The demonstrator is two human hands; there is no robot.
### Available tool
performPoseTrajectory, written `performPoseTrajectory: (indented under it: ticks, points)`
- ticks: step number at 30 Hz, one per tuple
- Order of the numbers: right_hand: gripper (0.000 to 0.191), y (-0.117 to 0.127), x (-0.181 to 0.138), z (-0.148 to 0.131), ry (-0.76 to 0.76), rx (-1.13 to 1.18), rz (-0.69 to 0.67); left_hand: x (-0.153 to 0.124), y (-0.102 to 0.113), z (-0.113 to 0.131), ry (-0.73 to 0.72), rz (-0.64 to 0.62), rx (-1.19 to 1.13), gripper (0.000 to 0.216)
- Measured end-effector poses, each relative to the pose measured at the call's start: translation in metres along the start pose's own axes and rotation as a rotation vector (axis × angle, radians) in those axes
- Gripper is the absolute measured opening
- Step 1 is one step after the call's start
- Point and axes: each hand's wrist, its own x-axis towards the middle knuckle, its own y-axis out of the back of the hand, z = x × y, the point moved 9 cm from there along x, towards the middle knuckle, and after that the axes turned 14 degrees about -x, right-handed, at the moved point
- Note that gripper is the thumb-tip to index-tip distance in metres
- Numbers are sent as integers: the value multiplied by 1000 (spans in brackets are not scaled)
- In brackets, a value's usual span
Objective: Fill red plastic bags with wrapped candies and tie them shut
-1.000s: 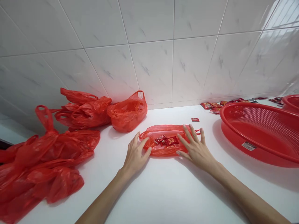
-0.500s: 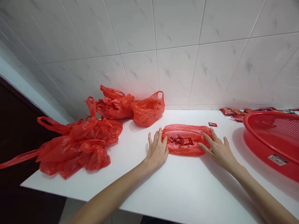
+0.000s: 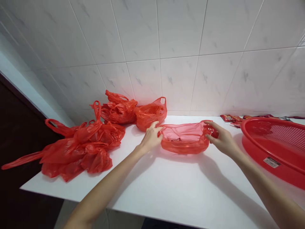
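Note:
A small red plastic bag [image 3: 185,140] holding a few red sachets hangs just above the white table [image 3: 181,187], stretched between my hands. My left hand [image 3: 151,137] pinches its left handle, fingers closed. My right hand [image 3: 220,137] grips the right handle, fingers curled round it. The sachets show dimly through the thin plastic at the bag's bottom.
A heap of filled red bags [image 3: 78,146] lies at the table's left end, and two more red bags [image 3: 133,111] stand against the tiled wall. A large red mesh basket [image 3: 274,143] sits at the right. Loose red sachets [image 3: 232,118] lie by the wall.
My hands lay flat on the bag on the table; now each has closed on a handle and lifted the bag's top upright. The view has shifted left.

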Motion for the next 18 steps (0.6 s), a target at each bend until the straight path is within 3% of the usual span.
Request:
performPoseTrajectory:
  ticks: [5, 8, 11, 15, 16, 18]
  points:
    - [35, 48, 31, -29, 15, 332, 135, 33, 54, 26, -37, 118, -254, 28]
    - [27, 60, 44, -37, 22, 405, 161, 43, 78, 39, -54, 149, -439, 27]
    - [34, 54, 49, -32, 13, 292, 166, 43, 89, 44, -49, 154, -497, 26]
    - [55, 47, 44, -9, -68, 44, 307, 37, 90, 44, -39, 159, -516, 24]
    - [62, 42, 43, 0, -110, 23, 288, 35, 90, 44, -38, 162, -516, 25]
    - [68, 25, 44, 14, -188, 52, 119, 33, 91, 45, -33, 166, -510, 26]
